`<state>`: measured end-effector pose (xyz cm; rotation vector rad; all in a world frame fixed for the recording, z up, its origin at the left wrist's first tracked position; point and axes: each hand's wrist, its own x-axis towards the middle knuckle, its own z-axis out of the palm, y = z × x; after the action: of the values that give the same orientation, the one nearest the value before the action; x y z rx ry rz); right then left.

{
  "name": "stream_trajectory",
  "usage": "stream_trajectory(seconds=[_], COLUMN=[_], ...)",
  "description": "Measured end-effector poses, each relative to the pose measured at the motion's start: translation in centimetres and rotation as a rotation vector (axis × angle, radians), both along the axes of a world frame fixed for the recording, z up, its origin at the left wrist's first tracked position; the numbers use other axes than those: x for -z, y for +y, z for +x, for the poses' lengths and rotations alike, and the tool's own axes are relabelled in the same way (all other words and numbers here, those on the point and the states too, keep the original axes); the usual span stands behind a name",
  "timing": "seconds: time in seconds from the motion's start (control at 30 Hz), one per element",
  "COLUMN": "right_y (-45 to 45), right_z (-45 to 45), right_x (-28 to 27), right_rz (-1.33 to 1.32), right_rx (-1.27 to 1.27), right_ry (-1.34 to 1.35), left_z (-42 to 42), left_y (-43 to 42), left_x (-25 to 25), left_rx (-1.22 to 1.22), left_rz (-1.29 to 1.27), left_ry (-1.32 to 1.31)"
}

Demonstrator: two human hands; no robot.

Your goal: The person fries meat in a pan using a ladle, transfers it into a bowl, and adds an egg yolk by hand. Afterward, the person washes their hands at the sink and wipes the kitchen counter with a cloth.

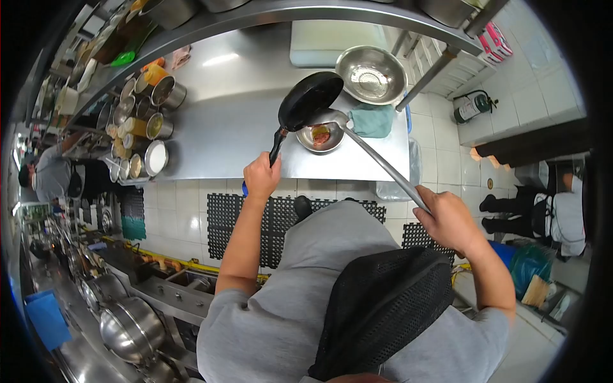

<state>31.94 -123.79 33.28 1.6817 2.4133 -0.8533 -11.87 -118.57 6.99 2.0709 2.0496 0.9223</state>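
My left hand [260, 175] is wrapped round the handle of a black frying pan [311, 99]. The pan is tilted on its side above a small metal bowl [309, 144] near the table's front edge. Reddish and yellowish food [320, 135] lies in that bowl. In my right hand [445, 217] is the long metal handle of a ladle [377, 155]. Its head is over the bowl, beside the lower edge of the pan; whether the two touch I cannot tell. Part of the bowl's far side is hidden by the ladle and pan.
A large metal colander [371, 73], a folded green cloth [371, 121] and a white cutting board [332, 41] are on the steel table [223, 127]. Several metal pots and containers [156, 157] crowd its left end. A shelf [255, 33] crosses above. Other people [54, 173] stand at both sides.
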Motion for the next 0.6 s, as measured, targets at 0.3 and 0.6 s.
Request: stream_trajectory(seconds=[0.3,0.6], right_y=[-1.0,1.6], right_z=[2.6,0.2], right_x=[7.7,5.5], right_rz=[-0.138,-0.146], right_rx=[0.168,0.186], right_ry=[0.272,0.282], left_z=[0.2,0.6], left_y=[-2.2,-2.8], left_x=[-0.7,-5.8], left_rx=[-0.175,-0.198], left_rz=[-0.204,-0.426], left_ry=[-0.289,-0.230])
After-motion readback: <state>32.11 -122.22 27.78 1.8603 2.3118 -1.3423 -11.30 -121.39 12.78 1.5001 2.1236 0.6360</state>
